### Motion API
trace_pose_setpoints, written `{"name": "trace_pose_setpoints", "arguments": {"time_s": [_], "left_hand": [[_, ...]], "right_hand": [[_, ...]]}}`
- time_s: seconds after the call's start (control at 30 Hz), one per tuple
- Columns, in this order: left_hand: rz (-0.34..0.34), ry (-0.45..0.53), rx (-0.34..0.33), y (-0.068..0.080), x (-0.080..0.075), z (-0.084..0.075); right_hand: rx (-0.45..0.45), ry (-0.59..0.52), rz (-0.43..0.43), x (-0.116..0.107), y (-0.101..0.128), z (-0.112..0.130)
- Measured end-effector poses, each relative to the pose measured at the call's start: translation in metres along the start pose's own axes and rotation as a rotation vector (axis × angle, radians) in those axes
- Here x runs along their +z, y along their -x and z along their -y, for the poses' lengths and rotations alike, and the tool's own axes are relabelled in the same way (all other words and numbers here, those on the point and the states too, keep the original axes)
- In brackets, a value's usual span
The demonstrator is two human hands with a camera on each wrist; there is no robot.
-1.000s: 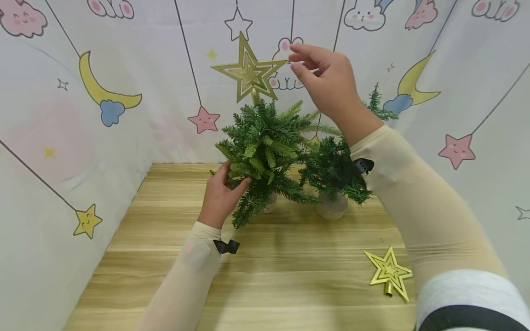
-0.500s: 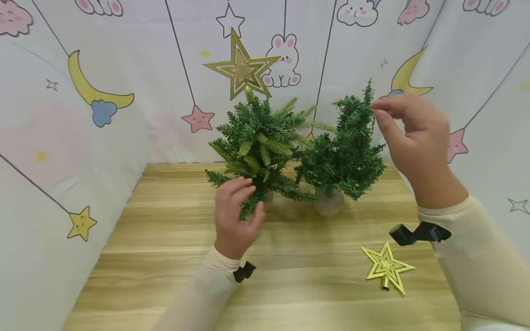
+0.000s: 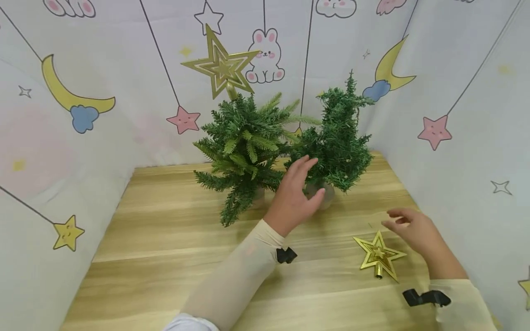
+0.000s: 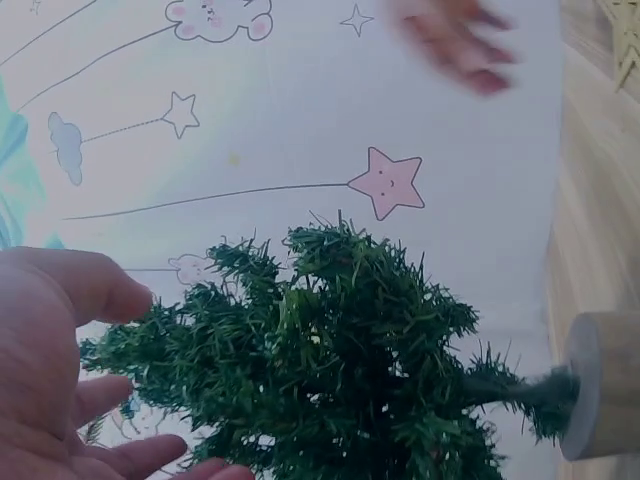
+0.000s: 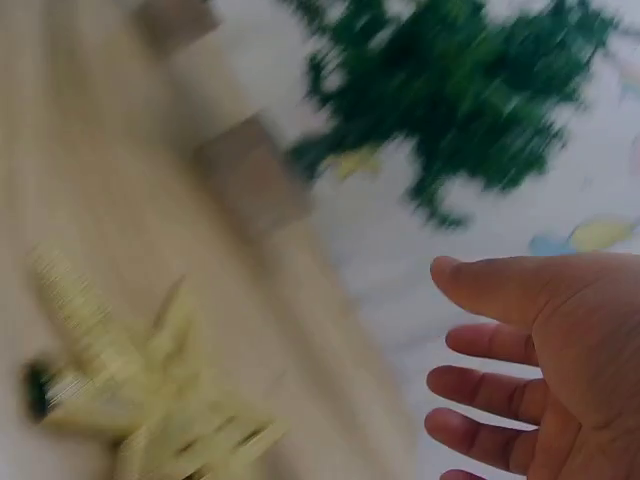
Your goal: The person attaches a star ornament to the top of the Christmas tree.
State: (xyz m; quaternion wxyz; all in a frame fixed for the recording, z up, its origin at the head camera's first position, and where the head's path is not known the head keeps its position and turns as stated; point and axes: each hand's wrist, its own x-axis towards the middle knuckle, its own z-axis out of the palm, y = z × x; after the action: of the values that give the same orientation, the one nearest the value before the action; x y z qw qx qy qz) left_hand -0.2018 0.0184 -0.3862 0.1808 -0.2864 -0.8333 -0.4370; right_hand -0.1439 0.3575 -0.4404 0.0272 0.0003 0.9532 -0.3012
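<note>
Two small green trees stand at the back of the wooden table (image 3: 174, 271). The left tree (image 3: 244, 147) carries a gold star topper (image 3: 221, 66). The right tree (image 3: 337, 138) has a bare tip and a round wooden base (image 4: 600, 395). My left hand (image 3: 304, 184) is open and reaches into the right tree's lower branches near its base, fingers spread; whether it touches them I cannot tell. A second gold star (image 3: 378, 255) lies flat on the table at the right. My right hand (image 3: 397, 220) hovers open just beside it and holds nothing. The right wrist view is blurred.
Cartoon-printed fabric walls (image 3: 70, 151) close in the table on the left, back and right. The right tree stands close to the right wall (image 3: 455, 174). The left tree's low branches (image 3: 232, 207) spread forward over the table.
My right hand left the star on the left tree and dropped beside the loose star. My left hand let go of the left tree and moved right to the right tree.
</note>
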Motion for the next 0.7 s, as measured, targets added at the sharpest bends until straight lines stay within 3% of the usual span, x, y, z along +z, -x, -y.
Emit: {"name": "trace_pose_setpoints", "arguments": {"time_s": [0.13,0.33,0.5,0.7], "left_hand": [[0.040,0.049,-0.112,-0.013,0.009,0.001],[0.085,0.109,-0.209,-0.022,0.021,0.005],[0.052,0.125,-0.230,-0.022,0.024,0.013],[0.064,0.128,-0.220,-0.020,0.025,0.020]], "right_hand": [[0.059,0.044,0.131,0.033,0.006,-0.036],[0.011,0.142,0.117,0.052,0.010,-0.046],[0.048,0.165,0.137,0.054,0.010,-0.038],[0.141,0.071,0.201,0.049,0.011,-0.035]]}}
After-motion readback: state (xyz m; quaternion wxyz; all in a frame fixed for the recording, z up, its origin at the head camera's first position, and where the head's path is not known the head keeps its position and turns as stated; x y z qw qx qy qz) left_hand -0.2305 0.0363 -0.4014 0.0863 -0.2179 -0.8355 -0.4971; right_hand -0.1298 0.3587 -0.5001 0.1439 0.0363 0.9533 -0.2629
